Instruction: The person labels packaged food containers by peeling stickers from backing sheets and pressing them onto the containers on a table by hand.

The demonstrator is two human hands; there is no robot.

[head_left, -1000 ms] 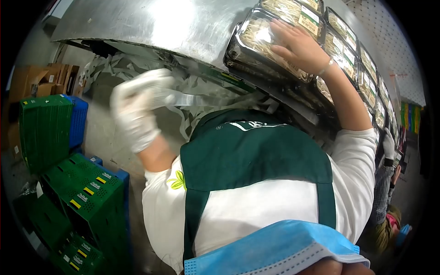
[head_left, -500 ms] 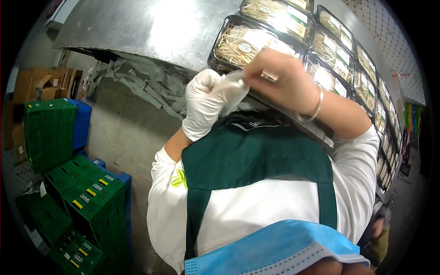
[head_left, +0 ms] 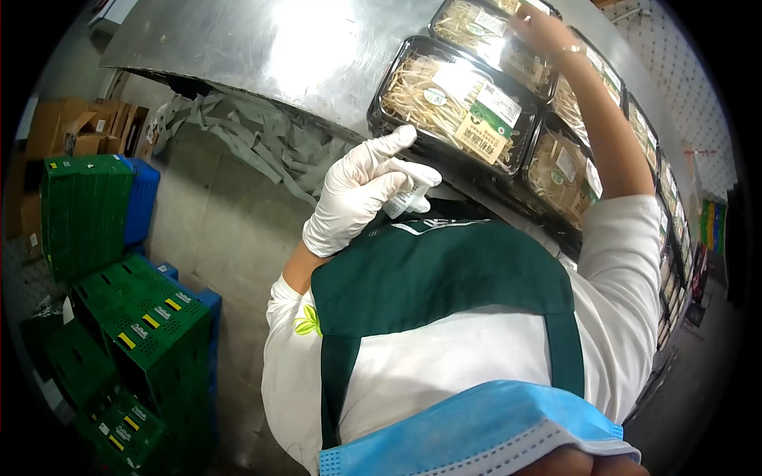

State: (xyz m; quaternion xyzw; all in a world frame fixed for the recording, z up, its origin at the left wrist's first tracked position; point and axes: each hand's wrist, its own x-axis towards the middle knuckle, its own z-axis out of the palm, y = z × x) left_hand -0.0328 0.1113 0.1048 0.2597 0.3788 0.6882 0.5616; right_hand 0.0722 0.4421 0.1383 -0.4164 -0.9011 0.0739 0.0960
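Pinching a small, white, printed roll-like thing (head_left: pixel 413 193) in the white-gloved left hand (head_left: pixel 349 186). Working the bare right hand (head_left: pixel 544 32) at a clear-topped black plastic sprout tray (head_left: pixel 492 49) on the shiny metal table (head_left: pixel 214 44); can't tell that grip, tbh. Press lightly, flat.

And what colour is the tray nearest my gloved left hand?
The tray is black; the head view shows it best.

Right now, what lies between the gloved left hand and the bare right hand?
In the head view, the nearest sprout pack lies between left hand and right hand, with part of the next pack beyond it.
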